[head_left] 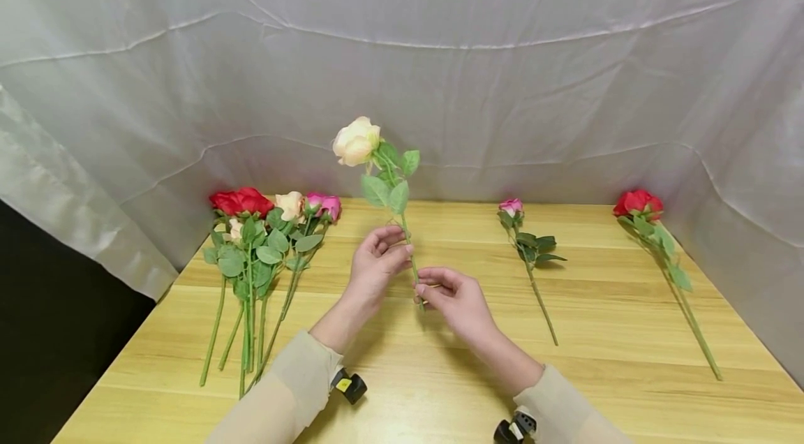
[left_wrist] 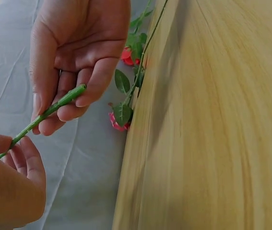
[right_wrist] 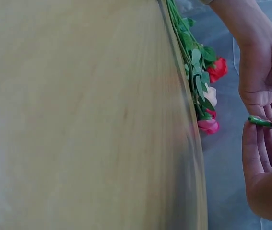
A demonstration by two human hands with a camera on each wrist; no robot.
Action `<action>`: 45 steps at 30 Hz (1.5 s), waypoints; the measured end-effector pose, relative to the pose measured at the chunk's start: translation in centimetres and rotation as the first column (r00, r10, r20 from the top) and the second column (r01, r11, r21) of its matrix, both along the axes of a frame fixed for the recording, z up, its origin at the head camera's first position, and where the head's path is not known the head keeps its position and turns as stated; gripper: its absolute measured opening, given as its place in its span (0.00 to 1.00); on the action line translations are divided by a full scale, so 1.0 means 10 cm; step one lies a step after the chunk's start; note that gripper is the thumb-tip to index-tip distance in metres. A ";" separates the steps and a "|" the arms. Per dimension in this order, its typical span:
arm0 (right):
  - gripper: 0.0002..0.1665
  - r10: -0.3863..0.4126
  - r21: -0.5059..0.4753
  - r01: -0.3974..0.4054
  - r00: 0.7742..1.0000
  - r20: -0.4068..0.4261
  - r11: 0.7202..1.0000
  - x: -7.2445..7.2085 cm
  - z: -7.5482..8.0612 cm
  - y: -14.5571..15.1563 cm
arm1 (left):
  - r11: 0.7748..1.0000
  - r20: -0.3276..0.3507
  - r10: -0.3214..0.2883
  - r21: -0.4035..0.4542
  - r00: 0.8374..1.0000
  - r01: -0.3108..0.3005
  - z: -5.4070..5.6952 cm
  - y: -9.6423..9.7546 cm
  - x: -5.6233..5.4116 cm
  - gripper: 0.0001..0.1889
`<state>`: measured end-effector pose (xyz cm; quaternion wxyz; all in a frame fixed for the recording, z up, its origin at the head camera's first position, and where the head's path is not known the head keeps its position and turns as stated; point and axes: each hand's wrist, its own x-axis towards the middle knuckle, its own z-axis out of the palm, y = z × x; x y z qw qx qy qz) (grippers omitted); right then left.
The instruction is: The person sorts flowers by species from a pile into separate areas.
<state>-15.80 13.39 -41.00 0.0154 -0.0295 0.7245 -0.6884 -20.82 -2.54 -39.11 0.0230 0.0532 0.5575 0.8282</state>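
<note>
A cream rose (head_left: pixel 356 142) with green leaves is held up over the middle of the table, its bloom leaning to the left. My left hand (head_left: pixel 375 264) pinches the green stem (head_left: pixel 408 238) below the leaves. Lower down, my right hand (head_left: pixel 457 304) pinches the same stem close to its cut end. In the left wrist view the stem end (left_wrist: pixel 78 91) pokes out past the right hand's fingers. The right wrist view shows only a short piece of stem (right_wrist: pixel 259 121) between the thumb and fingers.
On the left of the wooden table (head_left: pixel 465 388) lies a bunch of roses, with red (head_left: pixel 241 202), cream and pink (head_left: pixel 325 205) blooms. A small pink rose (head_left: pixel 511 206) lies right of centre, and a red rose (head_left: pixel 638 204) farther right. Grey cloth (head_left: pixel 440 95) hangs behind.
</note>
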 end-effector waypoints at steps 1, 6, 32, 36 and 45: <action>0.17 0.004 0.000 -0.004 1.000 0.007 1.000 0.00 0.00 0.00 | 1.000 -0.003 -0.005 -0.005 1.000 0.005 0.00 0.00 0.00 0.19; 0.18 0.037 -0.010 -0.037 0.999 0.029 0.999 0.00 0.03 0.01 | 0.999 -0.015 -0.028 -0.035 1.000 0.027 0.00 -0.01 0.00 0.20; 0.20 0.060 0.077 -0.068 0.994 0.095 0.995 -0.10 0.09 0.22 | 0.981 -0.073 0.030 -0.188 0.997 -0.043 0.00 -0.71 -0.13 0.23; 0.19 0.072 0.108 -0.087 0.988 0.135 0.990 -0.12 0.07 0.28 | 0.961 -0.077 0.075 -0.262 0.994 -0.093 0.01 -1.01 -0.18 0.23; 0.18 0.098 0.104 -0.125 0.968 0.232 0.987 -0.20 -0.01 0.33 | 0.872 -0.084 0.109 -0.470 0.990 -0.136 -0.03 -1.63 -0.26 0.25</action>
